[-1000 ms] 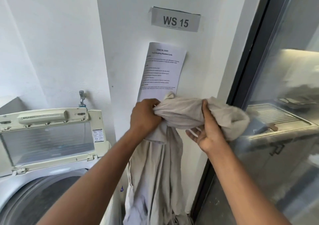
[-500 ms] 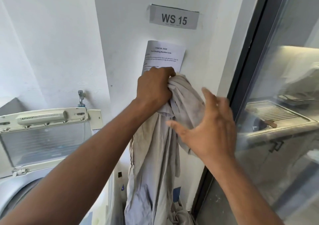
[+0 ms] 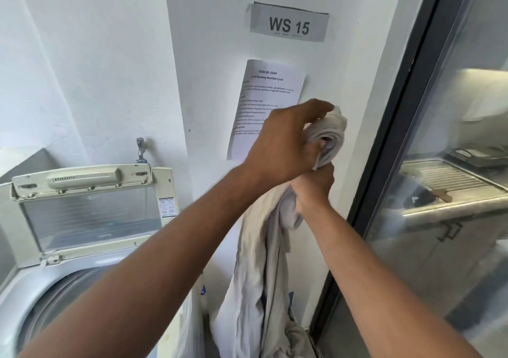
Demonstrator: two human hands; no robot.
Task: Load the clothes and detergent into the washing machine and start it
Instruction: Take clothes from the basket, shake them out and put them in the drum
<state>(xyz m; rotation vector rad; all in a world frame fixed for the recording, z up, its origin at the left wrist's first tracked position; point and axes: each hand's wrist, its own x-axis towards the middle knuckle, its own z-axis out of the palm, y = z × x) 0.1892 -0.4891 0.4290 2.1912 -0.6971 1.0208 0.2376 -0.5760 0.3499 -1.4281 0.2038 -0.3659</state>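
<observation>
Up in front of the wall, to the right of the washing machine (image 3: 90,275), you hold a long grey cloth (image 3: 264,247) with both hands. Your left hand (image 3: 286,143) is on top. Its fingers curl around the rolled-up end of the cloth. Your right hand (image 3: 313,190) sits just under it and squeezes the cloth in a tight fist. The two hands are touching or very close.

From your hands the cloth hangs straight down, long and thin like a rope. Its bottom end reaches a pile of other clothes (image 3: 291,338) low down by the wall, so I think it is not all the way out yet.

The machine's tub (image 3: 52,311) is down and to your left. Its lid (image 3: 88,209) stands up, so the tub is open. Your left arm reaches across over the tub, so that hand looks like the nearer one to it. The cloth needs to go left and down to get in. I think you should lift it higher first, so the hanging end clears the machine's side. A paper (image 3: 269,96) is stuck on the wall behind your hands.
</observation>
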